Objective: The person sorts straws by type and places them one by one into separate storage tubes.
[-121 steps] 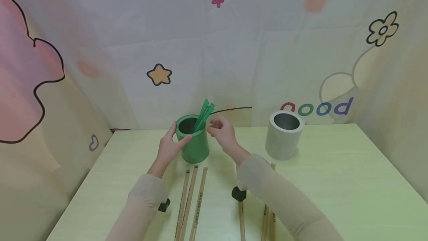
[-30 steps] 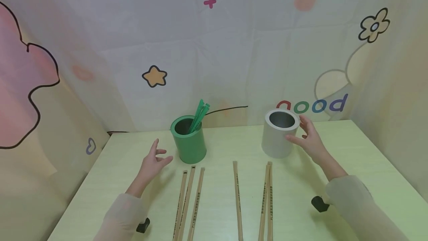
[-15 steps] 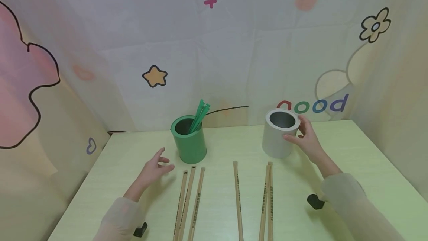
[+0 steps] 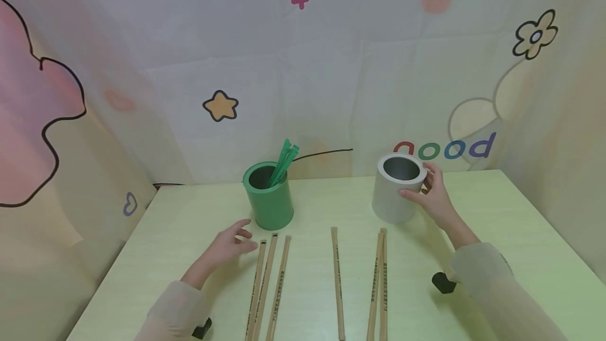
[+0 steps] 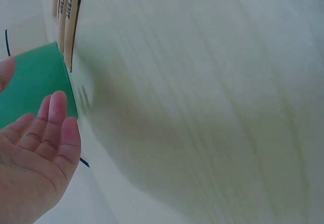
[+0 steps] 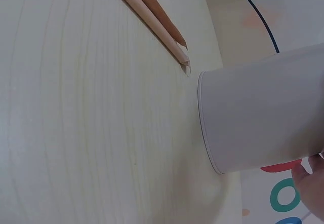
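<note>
Presently, from where I stand, the right hand (image 4: 434, 199) grips the white cup (image 4: 390, 201), thumb on its near wall and fingers at the rim; that cup is upright at the back of the bench (image 4: 525, 262). The left hand (image 4: 229, 243) holds nothing, its fingers loosely bent and parted, near the green cup (image 4: 271, 207). Green sticks (image 4: 284, 164) lean inside the latter, also upright. Three tan sticks (image 4: 265, 288) lie beside the left hand; a single stick (image 4: 337, 283) lies between these and a converging pair (image 4: 376, 283) in front of the white cup.
</note>
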`<state>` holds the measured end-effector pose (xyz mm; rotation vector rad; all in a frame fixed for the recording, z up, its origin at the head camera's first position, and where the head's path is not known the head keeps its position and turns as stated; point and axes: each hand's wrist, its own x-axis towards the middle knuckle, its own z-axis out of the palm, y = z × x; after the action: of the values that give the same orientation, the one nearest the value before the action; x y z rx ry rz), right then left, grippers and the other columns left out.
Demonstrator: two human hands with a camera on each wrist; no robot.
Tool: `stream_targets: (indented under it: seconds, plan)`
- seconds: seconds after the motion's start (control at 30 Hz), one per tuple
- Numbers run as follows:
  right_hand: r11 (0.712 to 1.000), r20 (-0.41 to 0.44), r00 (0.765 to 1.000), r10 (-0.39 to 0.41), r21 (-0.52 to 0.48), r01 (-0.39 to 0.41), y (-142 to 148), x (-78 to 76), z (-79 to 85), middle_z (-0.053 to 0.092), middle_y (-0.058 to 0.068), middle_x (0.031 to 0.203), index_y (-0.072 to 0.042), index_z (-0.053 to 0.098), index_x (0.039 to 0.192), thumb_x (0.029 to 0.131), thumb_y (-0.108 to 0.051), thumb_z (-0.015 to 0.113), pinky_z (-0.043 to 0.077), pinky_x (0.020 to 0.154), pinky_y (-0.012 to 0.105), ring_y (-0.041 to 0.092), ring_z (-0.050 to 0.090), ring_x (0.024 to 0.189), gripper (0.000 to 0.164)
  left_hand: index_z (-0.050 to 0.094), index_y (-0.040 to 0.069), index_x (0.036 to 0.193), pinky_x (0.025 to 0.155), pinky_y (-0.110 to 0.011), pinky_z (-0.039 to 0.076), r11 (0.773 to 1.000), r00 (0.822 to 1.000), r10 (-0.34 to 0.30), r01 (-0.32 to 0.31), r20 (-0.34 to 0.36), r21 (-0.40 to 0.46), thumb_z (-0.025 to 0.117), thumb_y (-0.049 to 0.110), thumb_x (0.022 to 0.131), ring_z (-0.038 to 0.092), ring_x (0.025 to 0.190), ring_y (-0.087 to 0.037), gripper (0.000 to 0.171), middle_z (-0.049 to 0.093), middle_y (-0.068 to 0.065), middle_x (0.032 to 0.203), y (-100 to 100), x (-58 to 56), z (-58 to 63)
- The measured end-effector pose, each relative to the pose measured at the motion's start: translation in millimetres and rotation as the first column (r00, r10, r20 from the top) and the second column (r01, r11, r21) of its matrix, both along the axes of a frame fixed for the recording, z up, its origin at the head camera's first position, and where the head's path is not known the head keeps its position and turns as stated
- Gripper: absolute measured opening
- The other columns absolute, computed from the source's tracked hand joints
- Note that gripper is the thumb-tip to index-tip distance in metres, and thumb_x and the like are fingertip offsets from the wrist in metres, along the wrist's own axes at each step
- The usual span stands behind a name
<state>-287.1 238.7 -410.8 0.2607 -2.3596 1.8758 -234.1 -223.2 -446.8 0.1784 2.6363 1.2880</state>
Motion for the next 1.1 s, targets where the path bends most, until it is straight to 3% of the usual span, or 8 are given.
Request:
stream_targets:
  seconds: [0.23,0.77,1.1]
  plan:
    - [1.0,-0.004,1.0,-0.01,0.026,0.01,2.0,-0.5,-3.0,0.013,0.023,0.143,-0.017,0.004,0.136,0.076,-0.02,0.07,0.012,0.104,0.059,0.042,0.014,0.131,0.089,0.036,0.005,0.133,0.08,-0.041,0.047,1.0,1.0,-0.013,0.013,0.006,-0.015,0.067,0.025,0.078,0.056,0.097,-0.025,0.066,0.058,-0.011,0.109,7.6,3.3,-4.0]
    - [0.996,0.0,1.0,-0.014,0.088,0.014,4.5,-2.5,-4.8,0.009,0.026,0.144,-0.01,-0.001,0.137,0.078,-0.017,0.067,0.012,0.105,0.057,0.044,0.011,0.132,0.091,0.045,0.006,0.122,0.068,-0.029,0.045,0.989,1.0,-0.002,-0.001,-0.019,-0.145,0.071,0.021,0.073,0.052,0.076,-0.014,0.057,0.057,-0.001,0.086,19.2,8.2,-16.5]
    - [0.994,0.021,0.999,-0.027,0.103,0.025,6.7,-4.3,-4.5,0.012,0.025,0.144,-0.015,0.003,0.136,0.073,-0.027,0.072,0.013,0.105,0.055,0.042,0.012,0.132,0.094,0.046,0.004,0.117,0.058,-0.024,0.039,0.973,0.998,0.011,-0.026,-0.069,-0.228,0.071,0.016,0.073,0.046,0.064,-0.012,0.052,0.053,0.0,0.073,25.7,14.4,-18.7]
